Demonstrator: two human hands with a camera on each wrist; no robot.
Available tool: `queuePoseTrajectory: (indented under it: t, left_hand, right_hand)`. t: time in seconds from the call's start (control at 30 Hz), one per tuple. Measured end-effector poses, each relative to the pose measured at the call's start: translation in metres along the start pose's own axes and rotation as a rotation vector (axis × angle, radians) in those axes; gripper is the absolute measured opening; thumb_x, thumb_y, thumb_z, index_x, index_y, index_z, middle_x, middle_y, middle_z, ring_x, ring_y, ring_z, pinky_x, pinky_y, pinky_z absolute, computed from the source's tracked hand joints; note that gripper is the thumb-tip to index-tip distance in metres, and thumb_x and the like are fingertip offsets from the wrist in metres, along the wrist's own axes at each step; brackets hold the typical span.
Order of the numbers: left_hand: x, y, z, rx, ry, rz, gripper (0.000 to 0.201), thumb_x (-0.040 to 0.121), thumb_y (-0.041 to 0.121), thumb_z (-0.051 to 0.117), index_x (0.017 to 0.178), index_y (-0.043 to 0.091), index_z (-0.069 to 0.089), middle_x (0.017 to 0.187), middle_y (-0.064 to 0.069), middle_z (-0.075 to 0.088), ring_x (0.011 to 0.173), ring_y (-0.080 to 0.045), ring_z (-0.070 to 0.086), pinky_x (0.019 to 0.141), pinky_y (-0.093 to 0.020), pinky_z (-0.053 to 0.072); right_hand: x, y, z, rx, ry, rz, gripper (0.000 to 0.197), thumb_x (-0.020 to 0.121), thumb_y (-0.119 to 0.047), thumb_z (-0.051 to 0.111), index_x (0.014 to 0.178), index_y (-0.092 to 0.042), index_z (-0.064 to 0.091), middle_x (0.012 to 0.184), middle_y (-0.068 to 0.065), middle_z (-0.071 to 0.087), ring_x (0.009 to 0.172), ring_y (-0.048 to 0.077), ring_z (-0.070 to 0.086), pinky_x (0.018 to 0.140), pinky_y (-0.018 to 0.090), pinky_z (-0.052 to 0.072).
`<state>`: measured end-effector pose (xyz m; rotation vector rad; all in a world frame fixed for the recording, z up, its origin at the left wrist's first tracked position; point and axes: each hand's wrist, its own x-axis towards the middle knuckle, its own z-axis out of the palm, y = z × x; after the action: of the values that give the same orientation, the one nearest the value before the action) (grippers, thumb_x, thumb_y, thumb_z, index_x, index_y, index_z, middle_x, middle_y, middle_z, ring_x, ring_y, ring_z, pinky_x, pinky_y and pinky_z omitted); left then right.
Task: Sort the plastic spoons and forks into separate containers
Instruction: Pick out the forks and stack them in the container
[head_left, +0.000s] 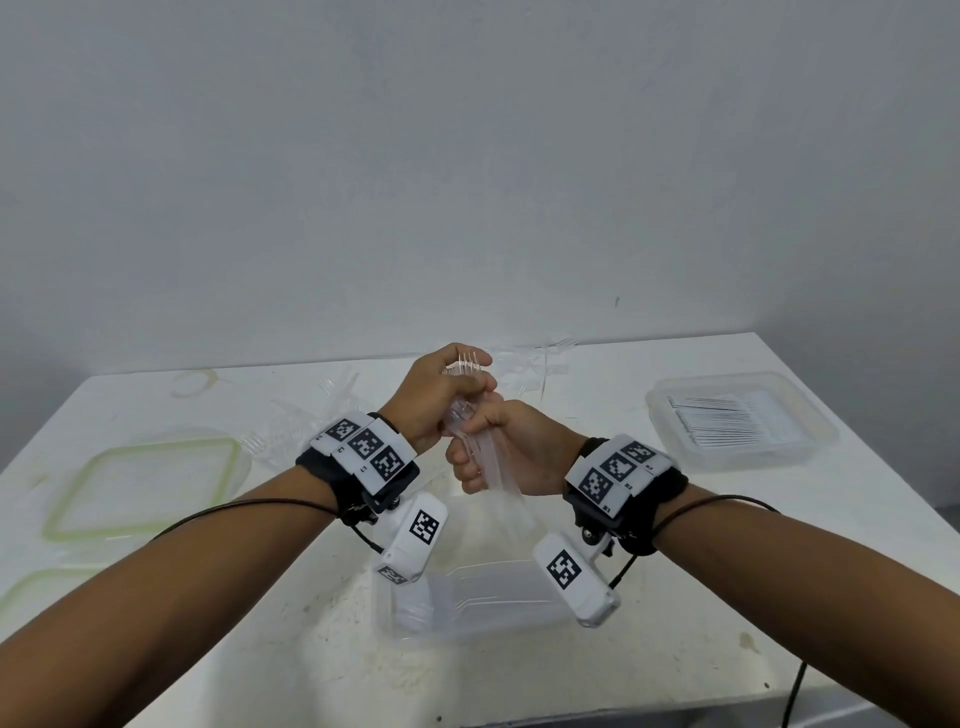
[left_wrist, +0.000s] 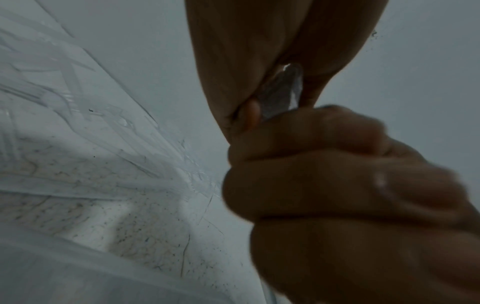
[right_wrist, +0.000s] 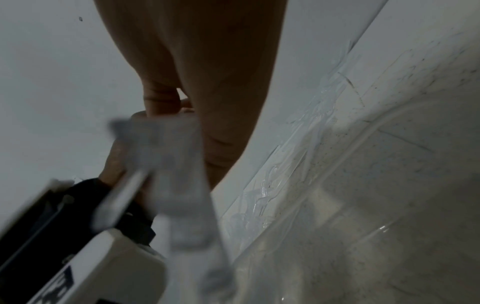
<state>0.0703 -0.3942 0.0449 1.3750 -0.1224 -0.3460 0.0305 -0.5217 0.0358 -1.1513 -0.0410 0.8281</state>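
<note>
Both hands meet above the middle of the table (head_left: 649, 571) around one bundle of clear plastic forks (head_left: 485, 467). My left hand (head_left: 460, 387) grips the head end, and tines poke out above its fingers. My right hand (head_left: 480, 449) grips the handles just below, which hang down toward me. In the left wrist view the bundle (left_wrist: 283, 90) shows between the left palm and the right fist (left_wrist: 337, 185). The handles (right_wrist: 176, 164) are blurred in the right wrist view. A clear container (head_left: 415, 623) with a few clear pieces in it stands right under the hands.
A second clear container (head_left: 810, 447) with white cutlery sits at the right. Two green-rimmed lids (head_left: 67, 499) lie at the left. Loose clear cutlery (head_left: 291, 421) is scattered left of the hands and along the back edge (head_left: 545, 358). A wall stands behind the table.
</note>
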Motion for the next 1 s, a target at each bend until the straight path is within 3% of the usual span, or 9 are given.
queuePoseTrajectory:
  t: [0.1,0.2,0.27,0.33,0.4,0.5,0.63,0.83,1.0]
  left_hand:
    - [0.002,-0.003,-0.001,0.091,0.145,-0.022,0.023,0.088,-0.013,0.043,0.1,0.003,0.056,0.072,-0.012,0.054,0.058,-0.02,0.055,0.05,-0.024,0.046]
    - [0.006,-0.007,-0.004,0.194,0.26,-0.067,0.023,0.087,-0.009,0.04,0.095,0.008,0.054,0.071,-0.01,0.048,0.051,-0.016,0.05,0.056,-0.027,0.038]
    - [0.007,-0.009,-0.004,0.211,0.278,-0.09,0.022,0.089,-0.006,0.042,0.099,0.01,0.054,0.072,-0.006,0.047,0.051,-0.014,0.047,0.055,-0.029,0.035]
    - [0.007,-0.01,-0.003,0.224,0.285,-0.094,0.023,0.09,-0.003,0.044,0.105,0.012,0.053,0.072,-0.005,0.048,0.051,-0.014,0.046,0.053,-0.028,0.033]
    - [0.007,-0.01,-0.003,0.212,0.281,-0.094,0.02,0.091,-0.002,0.046,0.104,0.011,0.054,0.072,-0.005,0.048,0.053,-0.014,0.046,0.05,-0.025,0.036]
    - [0.008,-0.011,-0.004,0.144,0.288,-0.121,0.01,0.091,-0.003,0.051,0.094,0.007,0.053,0.072,-0.008,0.048,0.058,-0.017,0.045,0.053,-0.027,0.043]
    - [0.009,-0.012,-0.006,0.124,0.291,-0.15,0.011,0.091,-0.002,0.055,0.084,0.005,0.05,0.072,-0.011,0.048,0.06,-0.018,0.047,0.063,-0.033,0.05]
    - [0.0,-0.008,-0.005,-0.039,0.233,-0.138,0.007,0.09,0.006,0.062,0.093,0.004,0.055,0.071,-0.01,0.045,0.054,-0.024,0.062,0.073,-0.038,0.058]
    - [-0.002,-0.011,-0.003,-0.004,0.311,-0.06,0.011,0.091,0.012,0.064,0.091,0.004,0.056,0.068,-0.009,0.045,0.052,-0.024,0.066,0.075,-0.039,0.056]
  right_hand:
    - [-0.002,0.004,-0.002,-0.156,0.132,0.02,0.01,0.096,-0.015,0.049,0.092,-0.007,0.047,0.07,0.013,0.054,0.061,0.025,0.057,0.059,0.031,0.051]
    - [-0.003,0.009,-0.004,-0.505,0.305,-0.109,0.019,0.09,-0.018,0.064,0.092,-0.008,0.048,0.078,0.015,0.06,0.067,0.028,0.06,0.066,0.042,0.053]
    - [-0.001,0.012,-0.007,-0.791,0.377,-0.168,0.027,0.084,-0.027,0.071,0.082,-0.015,0.046,0.077,0.004,0.055,0.066,0.019,0.053,0.064,0.038,0.047]
    - [-0.001,0.012,-0.005,-0.876,0.381,-0.175,0.035,0.081,-0.027,0.073,0.076,-0.014,0.041,0.072,0.004,0.047,0.06,0.023,0.05,0.06,0.037,0.046]
    - [-0.003,0.01,-0.005,-0.68,0.311,-0.174,0.022,0.087,-0.016,0.067,0.085,-0.009,0.046,0.078,0.017,0.056,0.062,0.033,0.062,0.061,0.043,0.057]
    - [-0.012,0.004,-0.006,-0.422,0.187,-0.114,0.008,0.098,-0.008,0.05,0.096,-0.001,0.051,0.089,0.028,0.063,0.073,0.039,0.067,0.07,0.047,0.058]
    - [-0.017,0.002,-0.008,-0.283,0.074,-0.053,0.02,0.103,-0.011,0.04,0.105,0.003,0.053,0.096,0.027,0.064,0.079,0.04,0.068,0.073,0.043,0.058]
    - [-0.018,0.008,-0.013,-0.143,-0.025,-0.009,0.02,0.103,-0.017,0.04,0.107,0.0,0.048,0.089,0.022,0.064,0.079,0.038,0.069,0.073,0.044,0.059]
    - [-0.013,0.014,-0.009,-0.233,-0.006,0.047,0.017,0.099,-0.02,0.051,0.107,-0.006,0.047,0.082,0.013,0.06,0.062,0.026,0.064,0.058,0.032,0.054]
